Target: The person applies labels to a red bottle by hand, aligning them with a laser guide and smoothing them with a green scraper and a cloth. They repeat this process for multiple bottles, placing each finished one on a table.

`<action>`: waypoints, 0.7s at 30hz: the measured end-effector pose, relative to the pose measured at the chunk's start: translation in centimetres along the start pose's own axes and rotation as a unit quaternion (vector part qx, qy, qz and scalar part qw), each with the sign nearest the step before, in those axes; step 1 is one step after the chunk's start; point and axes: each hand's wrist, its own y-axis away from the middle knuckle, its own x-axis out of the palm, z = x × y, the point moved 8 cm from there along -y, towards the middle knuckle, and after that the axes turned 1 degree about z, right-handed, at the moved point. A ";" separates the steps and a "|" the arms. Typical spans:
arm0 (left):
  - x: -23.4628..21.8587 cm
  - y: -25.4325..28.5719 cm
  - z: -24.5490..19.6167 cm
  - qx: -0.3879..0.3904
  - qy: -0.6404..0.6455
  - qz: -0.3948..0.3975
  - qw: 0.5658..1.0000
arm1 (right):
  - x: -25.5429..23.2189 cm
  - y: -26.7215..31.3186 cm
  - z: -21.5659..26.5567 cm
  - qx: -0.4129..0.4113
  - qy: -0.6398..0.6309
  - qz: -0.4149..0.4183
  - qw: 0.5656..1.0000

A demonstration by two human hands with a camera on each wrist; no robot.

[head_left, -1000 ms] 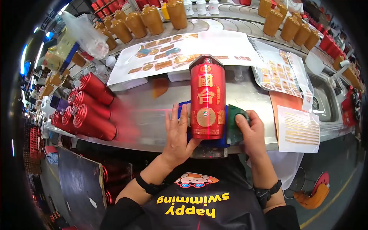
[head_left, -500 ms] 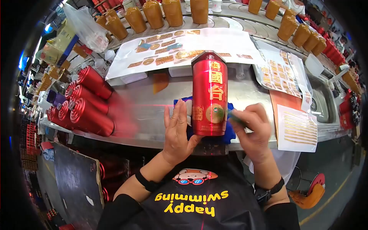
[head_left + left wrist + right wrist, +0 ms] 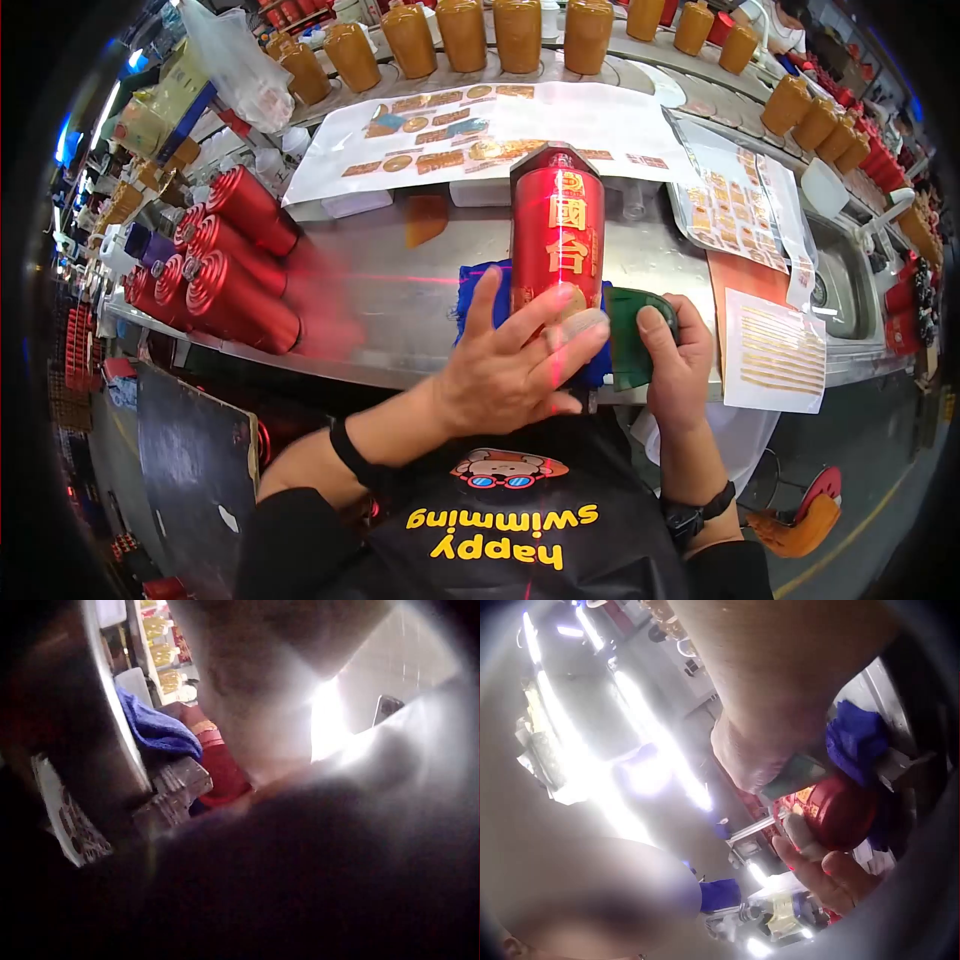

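Observation:
In the head view, a red bottle (image 3: 565, 220) with gold characters lies on a blue cloth (image 3: 476, 302), its base toward the person. My left hand (image 3: 500, 365) lies across the bottle's lower front, fingers extended and covering part of the round gold emblem. One of its fingers wears a whitish cover (image 3: 583, 324). Just right of the bottle, my right hand (image 3: 682, 365) pinches a green flat scraper (image 3: 630, 345) between thumb and fingers. The right wrist view shows the bottle's red base (image 3: 847, 814), the scraper (image 3: 799, 774) and left fingertips (image 3: 821, 877).
Several red bottles (image 3: 240, 300) lie stacked at the left. Behind are a white sheet (image 3: 400, 150) of gold decals and a tray of decals (image 3: 735, 190). A strip sheet (image 3: 775, 350) lies at the right beside a sink (image 3: 850, 285). Brown bottles (image 3: 463, 40) line a conveyor.
My left hand has moved from the bottle's left side onto its lower front. The bottle has turned slightly. My right hand's scraper, edge-on at the bottle half a second ago, now shows its flat face.

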 end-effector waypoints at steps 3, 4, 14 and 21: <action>0.6 -1.7 1.8 0.021 0.023 0.012 0.999 | -0.1 -0.1 -1.2 0.015 0.011 -0.007 1.000; 0.5 -1.9 2.2 0.027 0.031 0.011 0.999 | 0.1 -0.1 -1.2 0.017 0.018 -0.007 1.000; 0.7 3.5 2.6 -0.144 0.104 -0.094 0.980 | 0.3 -0.1 -2.1 -0.013 0.103 0.014 0.994; 2.8 5.9 2.7 -0.245 0.153 -0.105 0.952 | 0.1 -0.3 -3.3 0.002 0.066 -0.014 0.998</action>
